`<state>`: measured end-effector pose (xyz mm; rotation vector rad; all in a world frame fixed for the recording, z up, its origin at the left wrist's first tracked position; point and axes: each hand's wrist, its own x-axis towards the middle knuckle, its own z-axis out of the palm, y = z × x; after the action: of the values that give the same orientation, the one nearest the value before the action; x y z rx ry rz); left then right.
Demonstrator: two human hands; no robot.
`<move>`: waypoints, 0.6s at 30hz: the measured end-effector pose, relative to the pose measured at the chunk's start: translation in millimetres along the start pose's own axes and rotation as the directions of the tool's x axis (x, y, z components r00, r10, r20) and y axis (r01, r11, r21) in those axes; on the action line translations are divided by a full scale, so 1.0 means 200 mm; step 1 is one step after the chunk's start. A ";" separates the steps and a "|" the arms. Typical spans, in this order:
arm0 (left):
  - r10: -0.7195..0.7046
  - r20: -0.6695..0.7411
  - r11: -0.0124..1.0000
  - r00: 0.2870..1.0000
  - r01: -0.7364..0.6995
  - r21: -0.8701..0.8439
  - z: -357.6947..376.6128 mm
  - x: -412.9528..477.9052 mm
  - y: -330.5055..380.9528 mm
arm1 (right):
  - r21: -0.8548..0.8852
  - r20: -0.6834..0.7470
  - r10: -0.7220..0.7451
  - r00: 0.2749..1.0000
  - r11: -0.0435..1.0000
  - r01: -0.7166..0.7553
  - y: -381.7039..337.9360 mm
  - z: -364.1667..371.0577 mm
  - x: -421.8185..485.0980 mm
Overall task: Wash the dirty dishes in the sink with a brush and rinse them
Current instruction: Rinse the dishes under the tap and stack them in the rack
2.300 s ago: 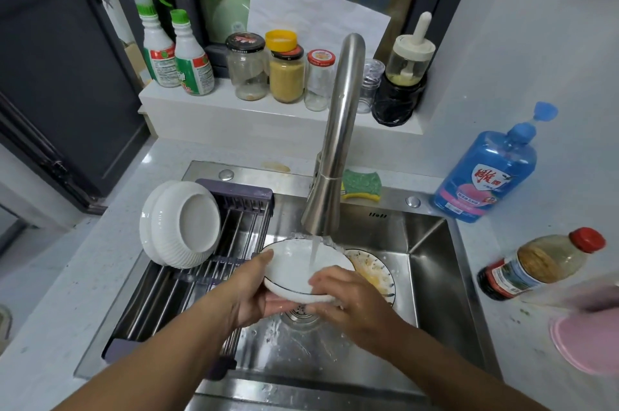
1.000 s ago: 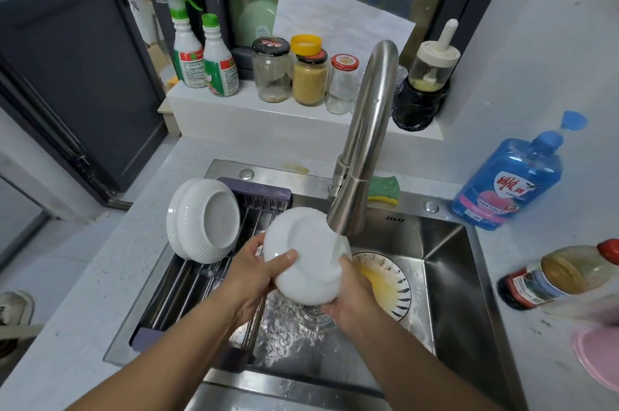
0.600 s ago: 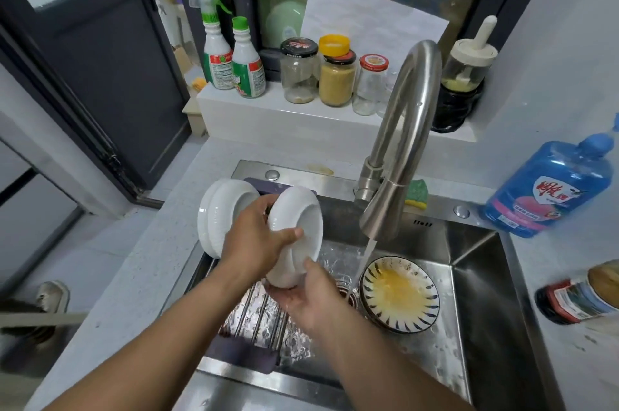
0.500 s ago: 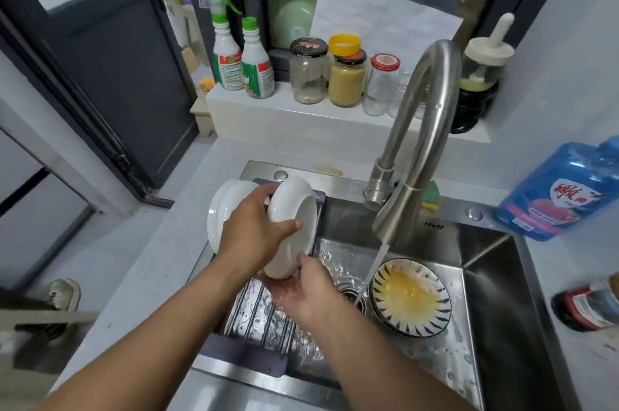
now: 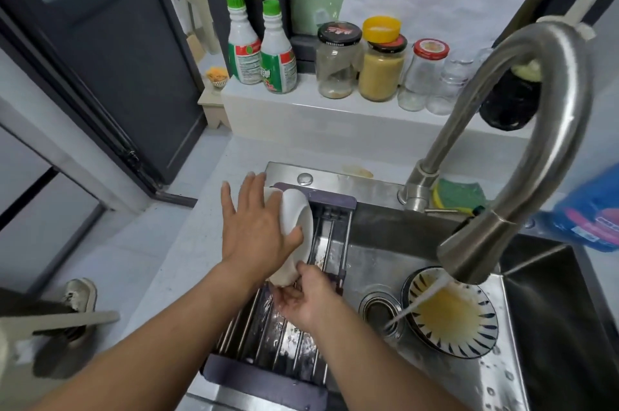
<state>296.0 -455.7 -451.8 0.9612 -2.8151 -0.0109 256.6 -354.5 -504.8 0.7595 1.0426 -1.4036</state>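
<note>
Nearest us, at lower centre, the purple-framed drain rack with steel bars (image 5: 268, 380) spans the left part of the stainless steel sink (image 5: 495, 373). Above it, the right grip (image 5: 301, 296) curls under the lower edge of the white ceramic bowl (image 5: 299, 209), which stands on edge over the rack at mid-frame. The left grip (image 5: 254, 229) lies spread flat against the bowl's back, fingers straight and thumb on its rim. It hides most of the bowl. We cannot tell what the sliver of white behind its fingers is.

To the right, a blue-striped dish with yellow residue (image 5: 459, 317) sits in the sink under running water. The curved steel faucet (image 5: 549, 129) blocks part of a dark jar (image 5: 505, 102) on the ledge. A green and yellow sponge (image 5: 459, 193) lies behind the faucet base. A blue plastic bottle (image 5: 589, 219) is cut off at the right edge, its label blurred.

Farther back stand two green-capped white spray bottles (image 5: 243, 42) and three glass jars (image 5: 382, 69). We cannot read their labels.
</note>
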 end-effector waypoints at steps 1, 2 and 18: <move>0.016 0.016 1.000 1.000 -0.016 0.018 0.02 0.01 -0.01 | 0.002 -0.015 0.006 1.000 1.000 -0.006 0.00 0.01 0.02; 0.029 0.035 0.999 0.999 -0.030 0.031 0.04 0.02 -0.02 | 0.004 -0.026 0.013 1.000 1.000 -0.013 0.00 0.01 0.03; 0.083 0.146 0.993 0.986 -0.094 0.073 0.21 0.04 -0.08 | -0.208 -0.074 -0.060 0.995 0.977 0.044 -0.02 0.05 0.11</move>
<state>292.2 -474.6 -492.8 0.8833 -3.0086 0.0462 251.2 -372.9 -520.3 0.6442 1.2574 -1.2932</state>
